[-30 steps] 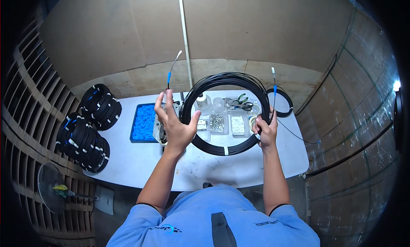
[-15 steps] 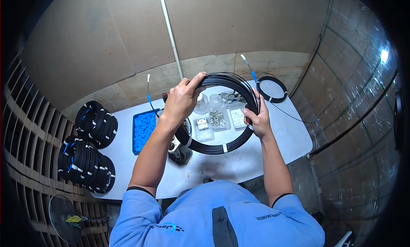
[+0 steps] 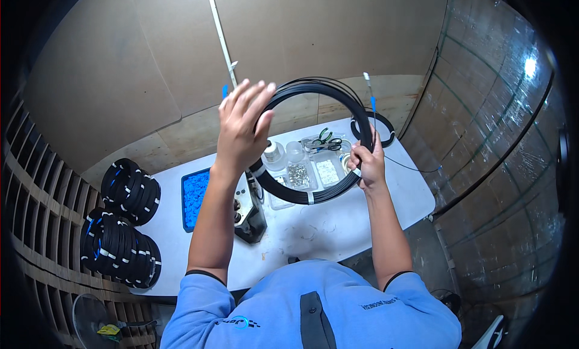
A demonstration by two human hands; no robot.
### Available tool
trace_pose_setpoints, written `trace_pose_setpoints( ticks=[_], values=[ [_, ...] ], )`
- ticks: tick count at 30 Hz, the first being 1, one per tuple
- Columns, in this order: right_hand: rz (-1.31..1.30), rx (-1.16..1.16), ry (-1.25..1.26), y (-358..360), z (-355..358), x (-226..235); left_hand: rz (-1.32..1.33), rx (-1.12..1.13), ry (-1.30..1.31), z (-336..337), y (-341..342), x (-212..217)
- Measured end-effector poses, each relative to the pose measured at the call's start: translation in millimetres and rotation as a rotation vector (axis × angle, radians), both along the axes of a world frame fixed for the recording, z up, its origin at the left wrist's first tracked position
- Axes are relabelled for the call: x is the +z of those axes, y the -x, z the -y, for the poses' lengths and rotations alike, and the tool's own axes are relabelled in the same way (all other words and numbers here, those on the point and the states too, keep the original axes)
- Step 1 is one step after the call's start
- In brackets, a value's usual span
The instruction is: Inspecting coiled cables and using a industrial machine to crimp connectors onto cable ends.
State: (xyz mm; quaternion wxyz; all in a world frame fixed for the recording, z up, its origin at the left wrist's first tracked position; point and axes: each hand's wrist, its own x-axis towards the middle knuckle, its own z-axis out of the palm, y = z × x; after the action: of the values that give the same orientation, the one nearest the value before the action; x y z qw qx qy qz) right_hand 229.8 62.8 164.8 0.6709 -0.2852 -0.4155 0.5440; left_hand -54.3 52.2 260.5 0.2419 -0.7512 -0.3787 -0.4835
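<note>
Black cable coil (image 3: pixel 329 194), a thick ring cinched by white bands (image 3: pixel 311 198), held up centre-frame above the tabletop (image 3: pixel 338 228)! Right hand (image 3: pixel 369 164) pinches its right side, beside a blue-sleeved, white-tipped end (image 3: pixel 373 103); left hand (image 3: pixel 241 132), grip spread wide, at its left edge.

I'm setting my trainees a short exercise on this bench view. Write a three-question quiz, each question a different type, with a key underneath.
1. Multiple choice: which hand has its fingers curled around the raised black coil? A. Left; B. Right; C. Neither.
2. True or false: the blue tray stands to the right of the raised black coil.
3. Count: how many black coil bundles are at the left end of the white table?

Key:
1. B, the right hand.
2. False; the blue tray is to its left.
3. Two.
</note>
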Motion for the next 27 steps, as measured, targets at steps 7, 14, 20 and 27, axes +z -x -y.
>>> trace_pose_setpoints(
  ticks=[7, 14, 20, 27],
  values=[
    [-0.462, 0.355, 0.417, -64, -32, -5, -0.188, -0.280, 0.077, 24, 12, -25],
    [-0.597, 0.680, 0.440, -54, -29, 9, -0.035, -0.412, -0.262, -24, -20, 7],
    [-0.339, 0.411, 0.364, -55, -2, 23, 0.376, -0.117, -0.023, -48, -17, 20],
    [0.626, -0.548, -0.347, -80, -32, 10, 0.775, -0.067, 0.693, -70, -12, 5]
  ],
)
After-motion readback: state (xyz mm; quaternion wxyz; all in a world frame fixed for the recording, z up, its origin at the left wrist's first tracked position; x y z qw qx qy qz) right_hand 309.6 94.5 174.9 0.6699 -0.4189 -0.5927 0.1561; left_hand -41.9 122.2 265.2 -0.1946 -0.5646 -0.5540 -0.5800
